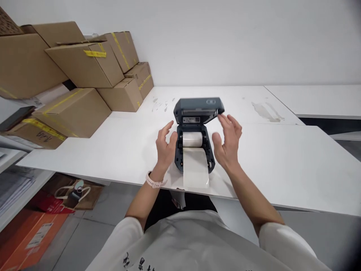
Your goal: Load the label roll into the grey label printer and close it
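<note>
A dark grey label printer (212,160) stands on the white table with its lid (197,103) raised. Inside lies a white label roll (192,139), and a strip of blank labels (196,169) runs from it over the printer's front toward the table edge. My left hand (166,146) is beside the printer's left side, fingers apart, holding nothing. On the other side my right hand (229,141) has its fingers spread, their tips at the lid's right corner; whether they touch it I cannot tell.
Cardboard boxes (81,64) with yellow tape are stacked at the table's back left. The white table (267,162) stretches right, with a worn patch near its back. Below on the left are a shelf (17,195), a paper bag (90,195) and an orange box (31,237).
</note>
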`<state>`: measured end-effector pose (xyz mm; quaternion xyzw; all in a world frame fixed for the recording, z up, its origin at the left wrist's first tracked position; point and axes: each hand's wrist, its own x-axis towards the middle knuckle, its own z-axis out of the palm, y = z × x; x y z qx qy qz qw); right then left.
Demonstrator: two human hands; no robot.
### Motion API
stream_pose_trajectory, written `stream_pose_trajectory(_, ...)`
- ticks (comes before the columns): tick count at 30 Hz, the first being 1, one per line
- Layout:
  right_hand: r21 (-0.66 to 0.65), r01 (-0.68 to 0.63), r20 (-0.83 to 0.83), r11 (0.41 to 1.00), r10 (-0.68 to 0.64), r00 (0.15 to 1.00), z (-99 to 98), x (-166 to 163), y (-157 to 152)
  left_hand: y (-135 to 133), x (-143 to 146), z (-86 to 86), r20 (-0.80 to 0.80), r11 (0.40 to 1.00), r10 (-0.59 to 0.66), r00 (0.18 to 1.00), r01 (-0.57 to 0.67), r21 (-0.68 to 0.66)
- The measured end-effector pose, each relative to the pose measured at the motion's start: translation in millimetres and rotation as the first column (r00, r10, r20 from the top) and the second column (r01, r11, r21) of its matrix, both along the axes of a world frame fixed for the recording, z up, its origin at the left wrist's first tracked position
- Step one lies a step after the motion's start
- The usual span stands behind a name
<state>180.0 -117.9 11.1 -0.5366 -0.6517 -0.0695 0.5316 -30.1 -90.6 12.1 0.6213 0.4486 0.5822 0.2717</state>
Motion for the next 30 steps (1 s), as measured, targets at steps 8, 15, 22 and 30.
stream_pose_trajectory(8,0.000,0.047,0.132,0.999,-0.047,0.990,42.0,5.6,68.3,12.0,-16.2,-6.8,-0.403,0.873,-0.245,0.882,0.020,-0.487)
stream_pose_trajectory(15,-0.632,-0.093,0.442,0.769,0.457,0.772,33.5,-15.8,70.3,36.6,-7.0,-6.8,-0.394,0.820,-0.281,0.875,0.007,-0.572)
stream_pose_trajectory(22,-0.843,-0.212,0.229,0.495,0.685,0.692,35.5,-5.2,88.1,41.5,-6.1,-15.5,-0.352,0.820,-0.271,0.896,0.024,-0.571)
stream_pose_trajectory(30,-0.435,-0.584,-0.471,0.686,0.380,0.796,21.6,99.3,23.1,42.3,-8.2,-38.1,-0.135,0.819,-0.253,0.958,0.138,-0.557)
